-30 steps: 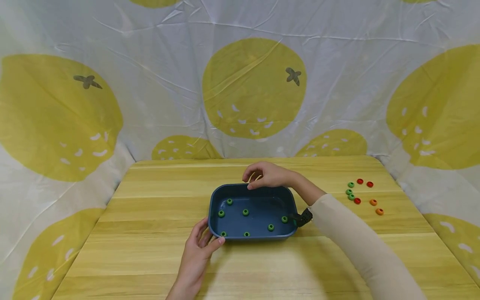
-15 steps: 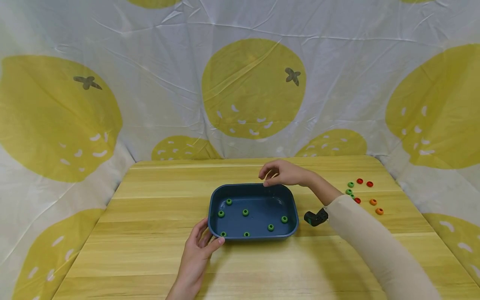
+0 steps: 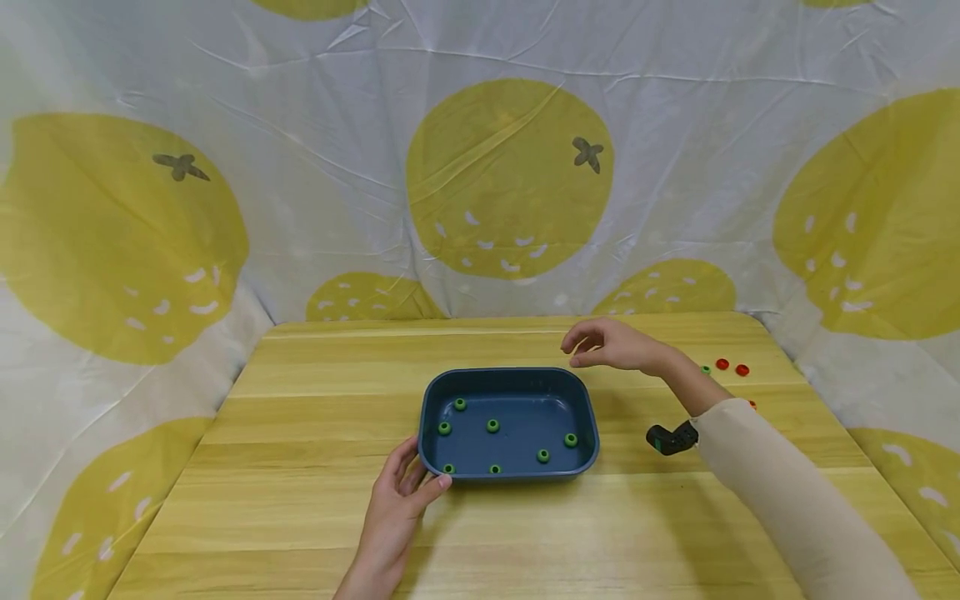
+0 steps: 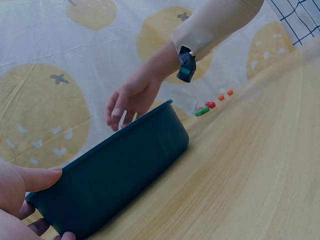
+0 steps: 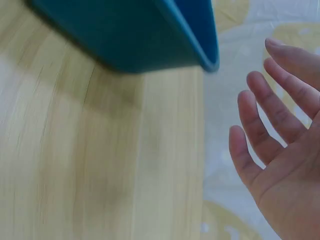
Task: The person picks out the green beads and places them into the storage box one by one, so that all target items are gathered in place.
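A dark blue plastic box (image 3: pixel 510 478) rests on the wooden table, with several green beads (image 3: pixel 492 426) scattered over its floor. My left hand (image 3: pixel 390 517) grips the near left corner, thumb on the rim and fingers against the outer side. The left wrist view shows the same thumb pressed on the box's rim (image 4: pixel 115 129). Beyond the far right corner hovers my right hand (image 3: pixel 611 344), its fingers loosely bent and apart. In the right wrist view its palm (image 5: pixel 290 170) shows with nothing in it.
On the table's right side lie loose beads: red (image 3: pixel 722 364), green (image 3: pixel 706 370) and orange (image 4: pixel 230 92), partly hidden by the right arm in the head view. A black wrist device (image 3: pixel 672 437) hangs off the right sleeve. Lemon-patterned cloth (image 3: pixel 510 179) encloses the back and sides.
My right hand has moved rightward from above the box's far rim to beyond its right corner. The left hand, the box and the beads inside it stay in place.
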{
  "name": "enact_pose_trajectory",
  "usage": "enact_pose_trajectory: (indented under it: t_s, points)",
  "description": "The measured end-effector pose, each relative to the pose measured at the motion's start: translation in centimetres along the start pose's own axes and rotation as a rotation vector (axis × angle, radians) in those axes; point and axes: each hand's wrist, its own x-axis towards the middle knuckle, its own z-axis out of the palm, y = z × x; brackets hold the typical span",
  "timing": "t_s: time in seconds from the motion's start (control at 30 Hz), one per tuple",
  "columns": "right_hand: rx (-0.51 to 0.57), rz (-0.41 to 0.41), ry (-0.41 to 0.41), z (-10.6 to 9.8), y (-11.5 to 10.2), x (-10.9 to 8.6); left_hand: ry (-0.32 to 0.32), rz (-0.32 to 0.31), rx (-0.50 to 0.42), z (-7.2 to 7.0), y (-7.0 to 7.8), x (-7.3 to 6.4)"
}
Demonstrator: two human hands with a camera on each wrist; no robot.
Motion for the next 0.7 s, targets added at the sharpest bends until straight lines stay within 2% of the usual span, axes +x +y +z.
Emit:
enact_pose_trajectory:
  t_s: [0.7]
  points:
    - [-0.062,0.136,0.203,-4.8,4.2,-6.9,0.006,-0.007,0.007,0.2,0.1,0.0]
